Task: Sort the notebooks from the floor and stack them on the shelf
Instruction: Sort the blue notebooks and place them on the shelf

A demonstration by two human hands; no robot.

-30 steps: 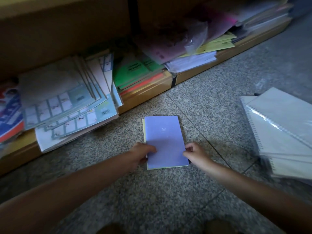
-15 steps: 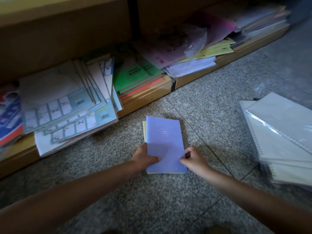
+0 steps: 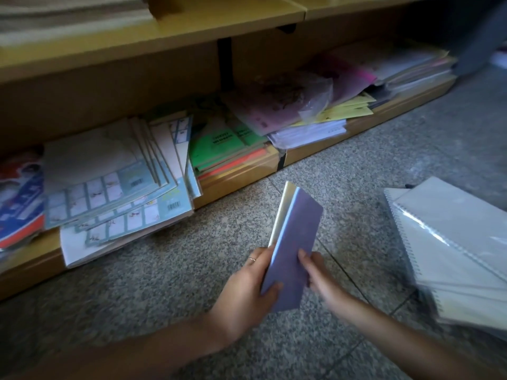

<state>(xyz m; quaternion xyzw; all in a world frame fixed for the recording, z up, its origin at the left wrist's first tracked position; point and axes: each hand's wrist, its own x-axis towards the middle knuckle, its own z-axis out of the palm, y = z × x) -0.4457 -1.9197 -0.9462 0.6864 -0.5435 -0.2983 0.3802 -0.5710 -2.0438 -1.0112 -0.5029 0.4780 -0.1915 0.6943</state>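
A: Where are the hands?
B: The left hand and right hand both grip the purple notebook, tilted above the floor.
A: And around it?
B: Spiral notebooks stacked on the right; cluttered shelf beyond.

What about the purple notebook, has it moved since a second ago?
Yes. The purple notebook, earlier flat on the floor, is now lifted off it and tilted on edge.

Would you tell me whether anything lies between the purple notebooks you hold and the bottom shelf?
Nothing visible does: the speckled stone floor between the thin purple notebooks and the wooden bottom shelf is bare. The shelf itself is crowded, with green notebooks stacked straight ahead.
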